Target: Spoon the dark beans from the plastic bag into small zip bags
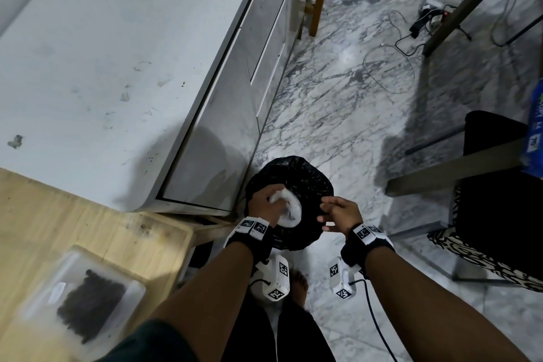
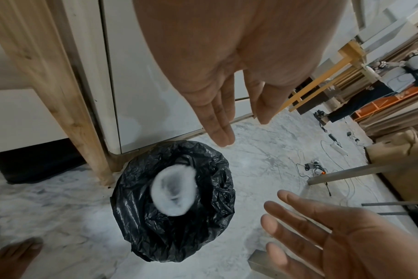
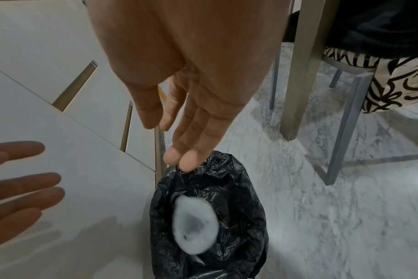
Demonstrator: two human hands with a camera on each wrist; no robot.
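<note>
Left on desk [image 1: 88, 220]: zip bag [image 1: 85, 300] of beans, parked flat. Left hand [image 1: 264, 203] and right hand [image 1: 342, 213] both spread, holding nothing, over bin [image 1: 311, 176]; crumpled plastic bag [image 2: 173, 190] there, blurred, likely dropped as waste.

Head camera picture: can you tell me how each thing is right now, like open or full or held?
Left hand: open, fingers straight, holding nothing.
Right hand: open, fingers straight, holding nothing.
Crumpled clear plastic bag: blurred, loose over the bin mouth, no hand gripping it.
Bin: lined with a black bag, mouth open.
Zip bag: lying flat on the wooden table, dark beans inside.
Drawers: closed.
</note>
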